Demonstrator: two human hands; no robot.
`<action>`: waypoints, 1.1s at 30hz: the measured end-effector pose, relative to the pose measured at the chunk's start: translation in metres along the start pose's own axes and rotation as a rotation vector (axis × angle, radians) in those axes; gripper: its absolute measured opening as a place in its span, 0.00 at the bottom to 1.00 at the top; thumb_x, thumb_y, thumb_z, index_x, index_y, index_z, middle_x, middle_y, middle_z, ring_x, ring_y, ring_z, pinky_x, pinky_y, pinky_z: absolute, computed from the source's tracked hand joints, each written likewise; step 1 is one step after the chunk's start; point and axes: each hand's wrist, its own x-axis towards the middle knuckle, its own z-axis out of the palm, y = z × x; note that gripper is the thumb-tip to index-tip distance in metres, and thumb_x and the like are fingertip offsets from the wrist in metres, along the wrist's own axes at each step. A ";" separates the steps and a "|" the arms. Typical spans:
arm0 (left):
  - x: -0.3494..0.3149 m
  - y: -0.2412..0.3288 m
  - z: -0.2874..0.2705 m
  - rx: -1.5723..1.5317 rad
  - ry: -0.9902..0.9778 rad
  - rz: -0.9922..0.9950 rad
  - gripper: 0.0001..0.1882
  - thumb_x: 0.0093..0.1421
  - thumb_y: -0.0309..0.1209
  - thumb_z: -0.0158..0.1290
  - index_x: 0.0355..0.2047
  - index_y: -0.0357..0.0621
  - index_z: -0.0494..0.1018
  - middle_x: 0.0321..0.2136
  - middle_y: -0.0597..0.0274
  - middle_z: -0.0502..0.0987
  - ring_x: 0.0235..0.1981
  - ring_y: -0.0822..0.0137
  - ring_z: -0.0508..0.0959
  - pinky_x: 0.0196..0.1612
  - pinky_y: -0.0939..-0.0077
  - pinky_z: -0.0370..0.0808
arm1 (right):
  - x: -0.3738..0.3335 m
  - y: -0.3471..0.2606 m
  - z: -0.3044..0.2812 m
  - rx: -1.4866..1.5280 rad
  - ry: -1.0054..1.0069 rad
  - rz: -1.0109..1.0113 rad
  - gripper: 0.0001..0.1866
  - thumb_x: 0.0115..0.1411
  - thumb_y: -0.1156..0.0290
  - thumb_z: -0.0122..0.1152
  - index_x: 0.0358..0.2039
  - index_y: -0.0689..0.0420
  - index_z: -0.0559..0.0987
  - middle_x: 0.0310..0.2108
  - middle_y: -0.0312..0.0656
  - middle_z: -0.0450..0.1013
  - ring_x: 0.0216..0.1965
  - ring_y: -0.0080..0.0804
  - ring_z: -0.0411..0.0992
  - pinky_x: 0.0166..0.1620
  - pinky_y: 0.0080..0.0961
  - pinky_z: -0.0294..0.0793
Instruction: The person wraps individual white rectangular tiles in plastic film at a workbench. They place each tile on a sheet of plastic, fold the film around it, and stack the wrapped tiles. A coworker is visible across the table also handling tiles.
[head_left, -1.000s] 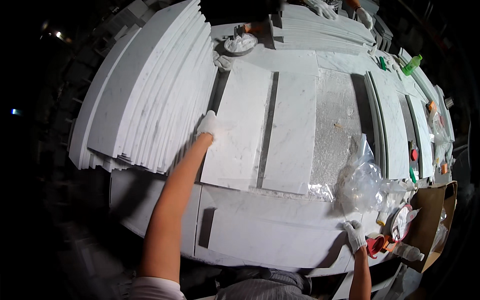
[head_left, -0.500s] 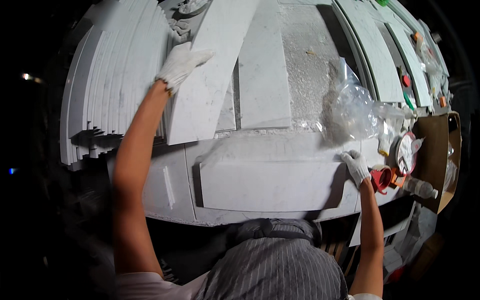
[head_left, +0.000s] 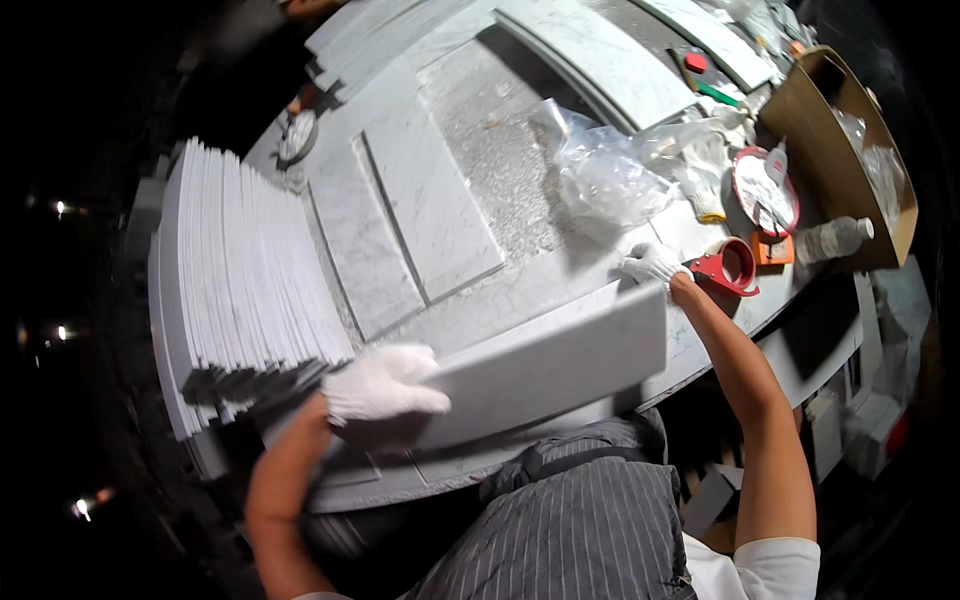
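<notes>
One pale slab [head_left: 560, 360]: is being held tilted at the near side of the desk [head_left: 535, 285].
Left hand [head_left: 385, 386]: fingers are grasping the slab's left end.
Right hand [head_left: 655, 264]: fingers are meeting its upper right corner; cannot tell whether they are gripping.
Red tape dispenser [head_left: 714, 271]: is sitting just beside the right hand.

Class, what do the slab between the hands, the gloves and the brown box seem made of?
The slab looks like stone, perhaps marble, smooth, dull: flat, grey, crisp-edged. The gloves seem knitted yarn, soft: ribbed cuffs. The box, likely cardboard, matte: thin-walled.
</notes>
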 end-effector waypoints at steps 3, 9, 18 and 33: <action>0.033 -0.020 0.034 0.037 -0.126 0.013 0.19 0.53 0.39 0.62 0.36 0.33 0.77 0.32 0.57 0.74 0.38 0.66 0.75 0.44 0.74 0.72 | -0.010 -0.004 -0.002 0.053 0.042 -0.011 0.21 0.53 0.57 0.58 0.37 0.61 0.82 0.33 0.54 0.79 0.36 0.47 0.78 0.42 0.37 0.75; 0.076 -0.055 0.051 -0.089 -0.232 -0.085 0.17 0.56 0.36 0.60 0.39 0.34 0.75 0.33 0.63 0.75 0.38 0.72 0.72 0.44 0.76 0.70 | -0.014 -0.008 -0.004 0.015 0.052 -0.001 0.18 0.51 0.62 0.56 0.36 0.61 0.82 0.35 0.55 0.78 0.37 0.50 0.77 0.41 0.38 0.76; 0.126 -0.088 0.052 -0.260 -0.269 0.005 0.20 0.56 0.34 0.59 0.45 0.32 0.75 0.33 0.69 0.77 0.35 0.76 0.72 0.42 0.78 0.71 | -0.008 -0.003 -0.004 0.035 0.080 -0.005 0.16 0.47 0.65 0.57 0.31 0.65 0.81 0.28 0.56 0.77 0.31 0.48 0.77 0.36 0.38 0.74; 0.103 -0.048 0.169 0.568 0.975 0.401 0.32 0.46 0.46 0.65 0.49 0.44 0.73 0.49 0.52 0.71 0.53 0.50 0.68 0.58 0.53 0.63 | -0.004 -0.005 -0.003 -0.044 0.025 -0.008 0.18 0.51 0.60 0.56 0.32 0.62 0.82 0.28 0.55 0.77 0.31 0.49 0.77 0.37 0.40 0.75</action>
